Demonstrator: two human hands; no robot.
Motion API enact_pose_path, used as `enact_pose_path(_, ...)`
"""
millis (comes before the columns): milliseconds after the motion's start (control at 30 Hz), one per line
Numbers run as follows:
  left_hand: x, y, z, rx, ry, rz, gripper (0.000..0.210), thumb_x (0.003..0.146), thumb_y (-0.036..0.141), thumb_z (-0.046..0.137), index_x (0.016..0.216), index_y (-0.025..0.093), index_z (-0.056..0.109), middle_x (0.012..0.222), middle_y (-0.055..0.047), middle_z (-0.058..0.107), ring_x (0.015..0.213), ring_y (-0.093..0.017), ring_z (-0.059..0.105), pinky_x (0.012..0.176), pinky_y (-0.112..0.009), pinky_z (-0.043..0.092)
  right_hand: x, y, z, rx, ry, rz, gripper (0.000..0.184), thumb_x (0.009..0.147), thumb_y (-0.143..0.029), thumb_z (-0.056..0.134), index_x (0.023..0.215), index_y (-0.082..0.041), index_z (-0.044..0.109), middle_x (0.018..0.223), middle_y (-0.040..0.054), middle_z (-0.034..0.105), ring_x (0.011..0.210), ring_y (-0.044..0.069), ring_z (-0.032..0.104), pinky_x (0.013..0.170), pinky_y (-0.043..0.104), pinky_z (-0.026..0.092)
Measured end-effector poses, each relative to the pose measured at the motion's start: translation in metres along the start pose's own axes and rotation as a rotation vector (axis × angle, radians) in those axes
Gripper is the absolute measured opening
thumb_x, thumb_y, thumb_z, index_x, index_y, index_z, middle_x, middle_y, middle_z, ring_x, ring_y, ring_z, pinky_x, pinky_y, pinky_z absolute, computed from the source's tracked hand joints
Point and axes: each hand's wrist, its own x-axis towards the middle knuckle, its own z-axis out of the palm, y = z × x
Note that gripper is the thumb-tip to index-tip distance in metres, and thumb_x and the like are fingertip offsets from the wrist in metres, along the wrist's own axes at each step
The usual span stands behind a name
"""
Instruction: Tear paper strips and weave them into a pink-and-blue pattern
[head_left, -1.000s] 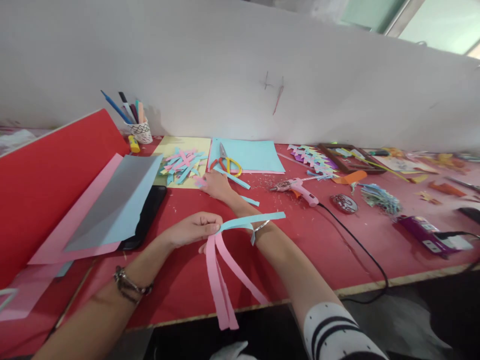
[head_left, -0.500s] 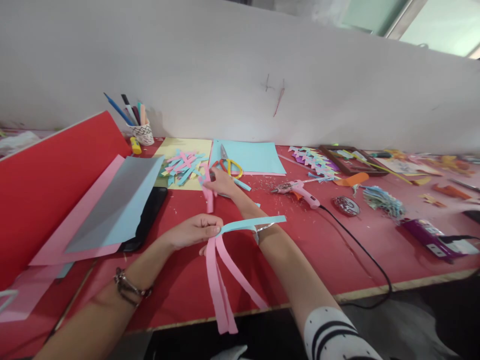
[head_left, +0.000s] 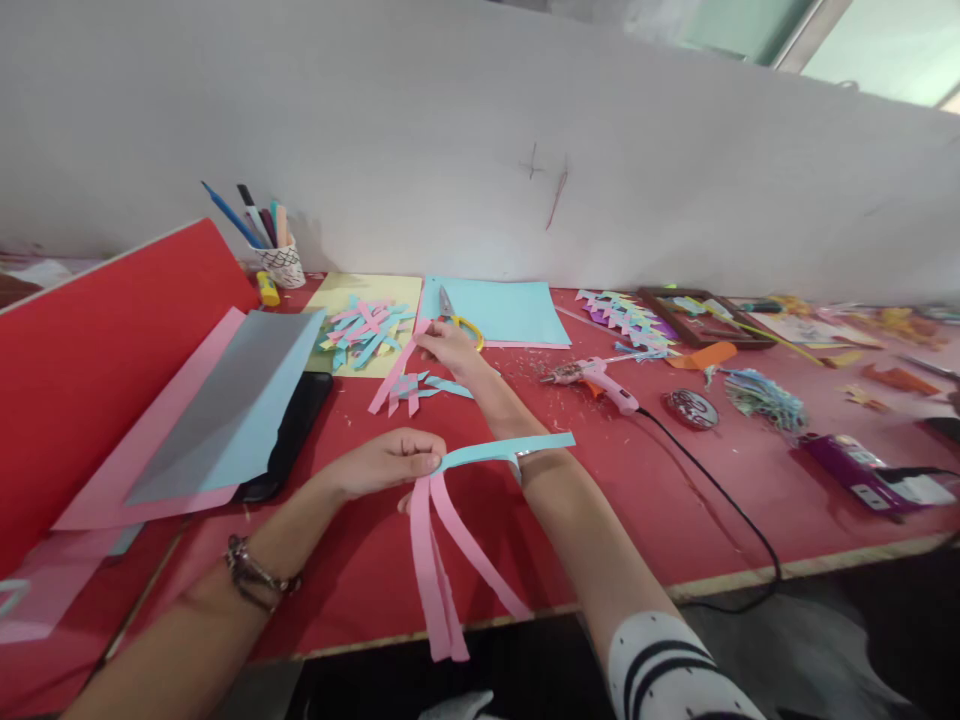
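Note:
My left hand [head_left: 397, 462] pinches a joined bunch of paper strips near the table's front edge. From it a blue paper strip [head_left: 502, 449] points right across my right forearm, and pink paper strips [head_left: 429, 570] hang down. Farther off, my right hand [head_left: 448, 352] is closed on one end of a folded pink paper strip [head_left: 397, 372], which slants down to the left. Just below it on the red table lies a small woven piece of pink and blue strips [head_left: 409, 390]. Scissors [head_left: 465, 328] with red and yellow handles lie partly behind my right hand.
A heap of cut strips [head_left: 367, 332] rests on a yellow sheet at the back. Right of my arm are a pink glue gun [head_left: 596, 382] with its black cord, a round tin [head_left: 691, 409] and a purple box [head_left: 855, 475]. Paper sheets [head_left: 225, 420] lie on the left.
My right hand has lifted slightly, with a pink strip now slanting from its fingers. The small woven piece now shows on the table below it. My left hand has stayed in place.

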Motion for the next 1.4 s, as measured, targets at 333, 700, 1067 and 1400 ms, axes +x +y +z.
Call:
enact_pose_path(333,0.0,0.001,0.0,0.036,-0.021,-0.009,0.042,0.065,0.055,0.063,0.061,0.015,0.049,0.041,0.006,0.048,0.031,-0.005,0.039,0.033,-0.017,0.029,-0.011,0.0,-0.041,-0.331,-0.165,-0.049,0.009,0.069,-0.011,0.05,0.062,-0.014,0.053,0.063,0.0016,0.056,0.066,0.015,0.055,0.061,0.025,0.041)
enact_pose_path(700,0.0,0.004,0.002,0.053,-0.028,-0.028,0.045,0.064,0.057,0.062,0.06,0.015,0.047,0.039,0.007,0.045,0.028,-0.005,0.035,0.031,-0.018,0.024,-0.024,-0.024,0.013,-0.636,-0.363,-0.188,0.018,0.066,-0.016,0.067,0.081,-0.011,0.059,0.099,0.0133,0.06,0.095,0.029,0.052,0.083,0.046,0.034)
enact_pose_path(1067,-0.001,0.001,0.0,0.073,-0.008,-0.015,0.045,0.065,0.058,0.062,0.062,0.015,0.048,0.039,0.007,0.046,0.029,-0.005,0.037,0.036,-0.018,0.031,-0.021,-0.017,0.023,-0.287,-0.307,-0.23,0.017,0.077,-0.008,0.046,0.09,-0.013,0.057,0.086,0.0021,0.059,0.078,0.009,0.054,0.068,0.02,0.041)
enact_pose_path(1400,0.0,-0.001,-0.001,0.041,0.012,0.019,0.043,0.066,0.056,0.062,0.061,0.015,0.048,0.04,0.006,0.049,0.029,-0.004,0.037,0.034,-0.017,0.029,-0.028,-0.02,0.013,-0.399,-0.104,-0.191,0.027,0.081,-0.017,0.044,0.106,-0.015,0.052,0.102,0.0063,0.058,0.084,0.012,0.056,0.074,0.024,0.044)
